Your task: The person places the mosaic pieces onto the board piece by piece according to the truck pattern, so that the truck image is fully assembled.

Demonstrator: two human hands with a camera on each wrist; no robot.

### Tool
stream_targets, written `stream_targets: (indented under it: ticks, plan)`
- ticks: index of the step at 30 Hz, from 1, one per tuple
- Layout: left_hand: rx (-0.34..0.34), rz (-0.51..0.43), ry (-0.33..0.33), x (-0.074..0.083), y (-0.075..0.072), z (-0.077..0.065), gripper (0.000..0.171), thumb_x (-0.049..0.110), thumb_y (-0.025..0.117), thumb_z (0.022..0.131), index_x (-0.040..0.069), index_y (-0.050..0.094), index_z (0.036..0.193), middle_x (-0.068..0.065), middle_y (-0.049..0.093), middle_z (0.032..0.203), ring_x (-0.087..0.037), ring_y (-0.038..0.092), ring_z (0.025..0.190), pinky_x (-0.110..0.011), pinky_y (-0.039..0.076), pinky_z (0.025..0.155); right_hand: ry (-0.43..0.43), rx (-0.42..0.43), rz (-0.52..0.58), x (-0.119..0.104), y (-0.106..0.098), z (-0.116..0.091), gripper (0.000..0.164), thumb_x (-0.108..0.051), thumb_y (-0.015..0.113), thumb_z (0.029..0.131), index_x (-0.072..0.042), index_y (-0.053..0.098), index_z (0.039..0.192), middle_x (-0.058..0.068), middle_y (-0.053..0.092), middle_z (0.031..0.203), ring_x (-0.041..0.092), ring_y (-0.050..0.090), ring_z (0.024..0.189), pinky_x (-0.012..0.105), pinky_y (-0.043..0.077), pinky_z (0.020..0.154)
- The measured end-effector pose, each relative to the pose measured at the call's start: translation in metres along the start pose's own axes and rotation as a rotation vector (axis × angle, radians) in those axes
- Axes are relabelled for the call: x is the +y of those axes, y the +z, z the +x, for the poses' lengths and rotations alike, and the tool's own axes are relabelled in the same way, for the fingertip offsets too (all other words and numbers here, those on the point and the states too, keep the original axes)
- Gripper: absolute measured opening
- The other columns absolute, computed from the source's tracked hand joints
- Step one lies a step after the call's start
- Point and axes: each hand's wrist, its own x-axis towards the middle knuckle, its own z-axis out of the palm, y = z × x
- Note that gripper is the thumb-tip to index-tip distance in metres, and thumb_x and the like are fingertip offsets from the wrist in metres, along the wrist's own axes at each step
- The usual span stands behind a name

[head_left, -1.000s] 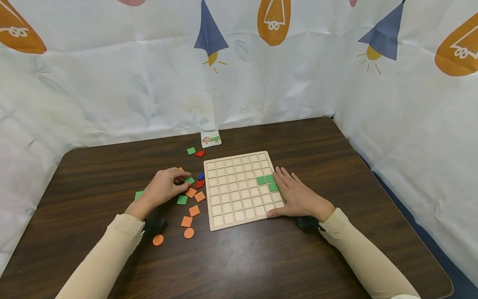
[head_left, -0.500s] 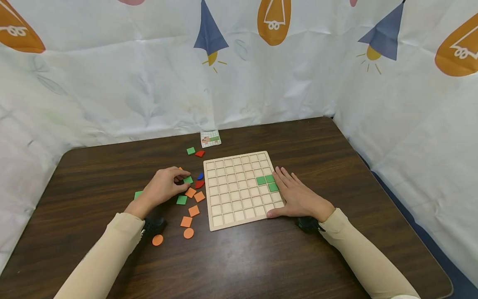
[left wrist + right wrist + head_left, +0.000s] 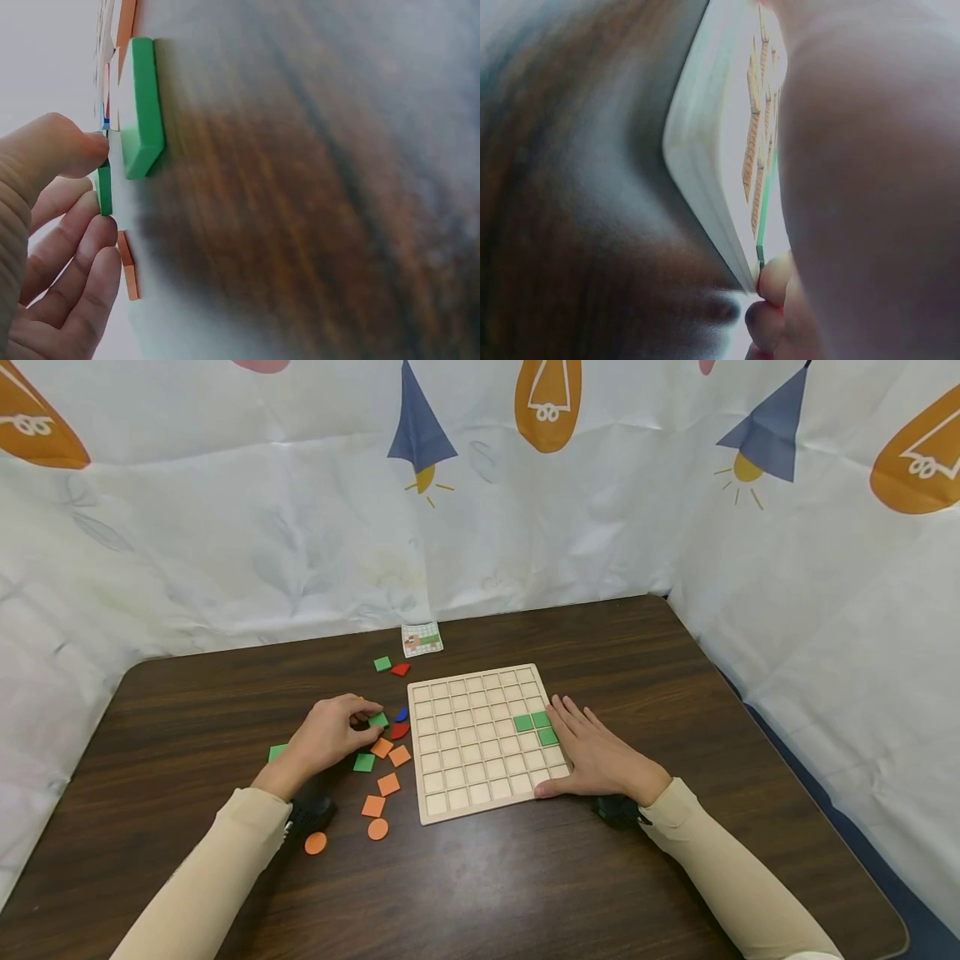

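My left hand (image 3: pixel 327 737) pinches a green square tile (image 3: pixel 378 720) between thumb and fingers, among loose pieces left of the board. In the left wrist view that green tile (image 3: pixel 104 189) stands edge-on between the thumb and fingertips, with another green tile (image 3: pixel 142 109) nearer the camera. A pale wooden grid board (image 3: pixel 468 739) lies at mid-table, and several green tiles (image 3: pixel 539 720) fill cells near its right edge. On that right edge rests my right hand (image 3: pixel 603 752), fingers straight and thumb at the near corner. The board's corner (image 3: pixel 697 142) fills the right wrist view's middle.
Orange squares (image 3: pixel 388 784), orange discs (image 3: pixel 378 829), red pieces (image 3: pixel 401 730) and a blue piece (image 3: pixel 402 714) lie left of the board. Behind it is a small printed grid card (image 3: pixel 422 640). A white patterned curtain (image 3: pixel 300 527) hangs behind the dark wooden table (image 3: pixel 480 893).
The green tile in my left hand has shifted slightly left, closer in between the fingers, since a second ago. Both hands otherwise stay in place.
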Motion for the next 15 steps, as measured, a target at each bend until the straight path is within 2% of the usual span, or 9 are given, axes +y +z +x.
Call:
stream_targets:
  ticks: [7,15]
  plan:
    - [0.022,-0.018,-0.004,0.003,-0.0017,-0.0017,0.033,0.017,0.073,0.095,0.004,0.074,0.124,-0.015,0.073,0.115,-0.028,0.068,0.098,-0.047,0.059,0.084,0.002,-0.006,-0.001,-0.0026,-0.0015,-0.0008,0.131,-0.083,0.066,0.08,-0.004,0.007,0.166,0.019,0.004,0.175,0.038,0.004,0.164,0.062,0.016,0.13]
    - [0.042,-0.02,0.006,0.0066,-0.0018,-0.0001,0.032,0.019,0.074,0.094,0.005,0.075,0.123,-0.014,0.073,0.113,-0.026,0.069,0.095,-0.046,0.06,0.082,0.005,-0.001,0.005,-0.0032,-0.0014,-0.0011,0.131,-0.083,0.066,0.079,-0.004,0.007,0.166,0.019,0.004,0.175,0.038,0.004,0.164,0.062,0.015,0.13]
